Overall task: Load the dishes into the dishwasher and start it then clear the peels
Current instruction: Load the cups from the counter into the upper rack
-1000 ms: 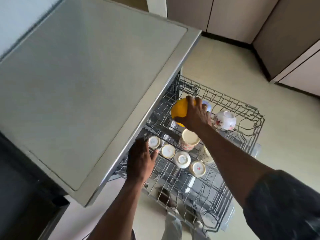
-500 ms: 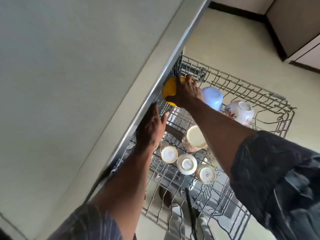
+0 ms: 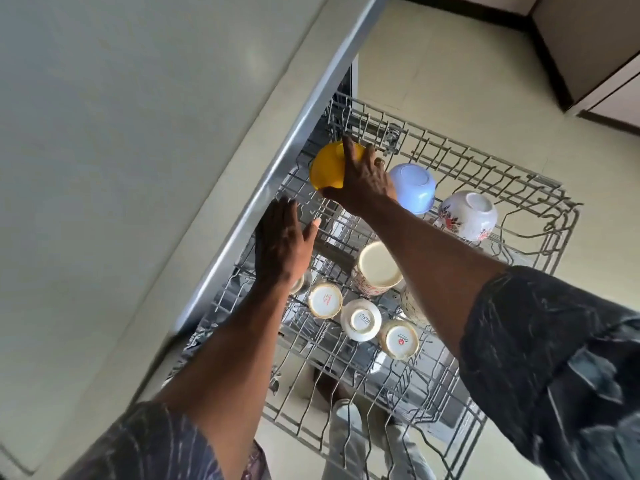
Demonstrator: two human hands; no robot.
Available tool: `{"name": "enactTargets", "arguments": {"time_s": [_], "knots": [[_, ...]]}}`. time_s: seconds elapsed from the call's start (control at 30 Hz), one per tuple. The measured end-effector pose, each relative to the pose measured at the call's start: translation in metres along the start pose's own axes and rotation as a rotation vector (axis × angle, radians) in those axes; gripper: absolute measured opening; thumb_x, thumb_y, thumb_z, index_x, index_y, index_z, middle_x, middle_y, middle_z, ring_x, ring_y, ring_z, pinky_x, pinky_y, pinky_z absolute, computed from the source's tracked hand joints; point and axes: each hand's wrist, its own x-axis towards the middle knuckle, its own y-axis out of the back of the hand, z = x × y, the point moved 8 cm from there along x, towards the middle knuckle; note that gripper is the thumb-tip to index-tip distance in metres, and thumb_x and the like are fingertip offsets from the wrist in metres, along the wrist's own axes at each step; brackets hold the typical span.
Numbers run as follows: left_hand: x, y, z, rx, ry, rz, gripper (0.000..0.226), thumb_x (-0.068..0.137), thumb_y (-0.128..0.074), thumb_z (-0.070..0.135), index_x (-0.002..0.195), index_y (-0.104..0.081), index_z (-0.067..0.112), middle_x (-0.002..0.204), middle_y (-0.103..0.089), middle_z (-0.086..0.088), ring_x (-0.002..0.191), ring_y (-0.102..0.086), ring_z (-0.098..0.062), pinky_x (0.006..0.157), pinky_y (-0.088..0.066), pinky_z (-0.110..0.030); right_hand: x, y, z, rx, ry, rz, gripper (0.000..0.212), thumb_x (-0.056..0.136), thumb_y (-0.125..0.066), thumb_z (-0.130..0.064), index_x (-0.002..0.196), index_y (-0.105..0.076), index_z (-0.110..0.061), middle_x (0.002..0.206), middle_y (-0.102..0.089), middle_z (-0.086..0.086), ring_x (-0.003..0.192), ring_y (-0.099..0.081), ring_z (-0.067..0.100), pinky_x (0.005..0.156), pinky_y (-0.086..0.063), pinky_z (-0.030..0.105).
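Right grip clasps the yellow bowl at the upper-left corner of the rack, under the bench edge; blue bowl just right. Left grip flat, released, beside upturned cups.

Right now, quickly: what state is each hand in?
Left hand: open, holding nothing.
Right hand: grips the yellow bowl.

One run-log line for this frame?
step: loading dishes | right hand: holds yellow bowl over rack | left hand: fingers straight, above rack | blue bowl, floral bowl: upside down in rack
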Motion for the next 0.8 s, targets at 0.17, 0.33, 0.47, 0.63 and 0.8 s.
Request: {"name": "enactTargets", "arguments": {"time_s": [0.17, 0.33, 0.47, 0.63, 0.8], "knots": [[-0.011, 0.004, -0.006, -0.01, 0.026, 0.013, 0.077, 0.098, -0.022, 0.064, 0.148, -0.041, 0.009, 0.152, -0.045, -0.017, 0.142, -0.04, -0.031, 0.118, -0.031, -0.042, -0.015, 0.006, 0.001, -0.002, 0.025, -0.001, 0.102, 0.086, -0.072, -0.05, 0.16, -0.007, -0.024, 0.157, -0.02, 0.023, 0.129, -0.045, 0.047, 0.102, -0.043, 0.051], [-0.041, 0.013, -0.006, -0.035, 0.026, 0.013, 0.077, 0.099, -0.024, 0.063, 0.145, -0.044, 0.004, 0.145, -0.051, -0.021, 0.135, -0.048, -0.034, 0.112, -0.039, -0.046, -0.042, 0.014, 0.003, -0.056, 0.072, -0.03, 0.078, 0.094, -0.063, -0.039, 0.156, -0.022, -0.016, 0.159, -0.02, 0.023, 0.132, -0.042, 0.046, 0.104, -0.041, 0.049], [-0.077, 0.025, -0.001, -0.06, 0.035, 0.027, 0.073, 0.1, -0.029, 0.06, 0.141, -0.048, 0.003, 0.142, -0.054, -0.02, 0.131, -0.051, -0.034, 0.109, -0.042, -0.046, -0.084, 0.026, 0.006, -0.026, 0.084, -0.012, 0.065, 0.095, -0.06, -0.038, 0.15, -0.033, -0.016, 0.152, -0.033, 0.022, 0.132, -0.043, 0.042, 0.104, -0.042, 0.049], [-0.138, 0.038, 0.02, -0.089, 0.015, 0.069, 0.061, 0.1, -0.051, 0.048, 0.142, -0.049, 0.004, 0.145, -0.052, -0.018, 0.135, -0.049, -0.032, 0.111, -0.041, -0.046, -0.164, 0.041, 0.024, -0.035, 0.121, -0.008, 0.063, 0.092, -0.065, -0.035, 0.147, -0.04, -0.016, 0.147, -0.043, 0.016, 0.13, -0.047, 0.036, 0.104, -0.044, 0.047], [-0.205, 0.041, 0.052, -0.168, 0.05, 0.085, 0.063, 0.101, -0.044, 0.051, 0.147, -0.046, 0.008, 0.152, -0.046, -0.014, 0.141, -0.044, -0.028, 0.117, -0.035, -0.041, -0.238, 0.065, 0.071, -0.139, 0.112, 0.072, 0.052, 0.087, -0.071, -0.032, 0.134, -0.055, -0.013, 0.142, -0.049, 0.019, 0.127, -0.049, 0.04, 0.102, -0.044, 0.052]]}}
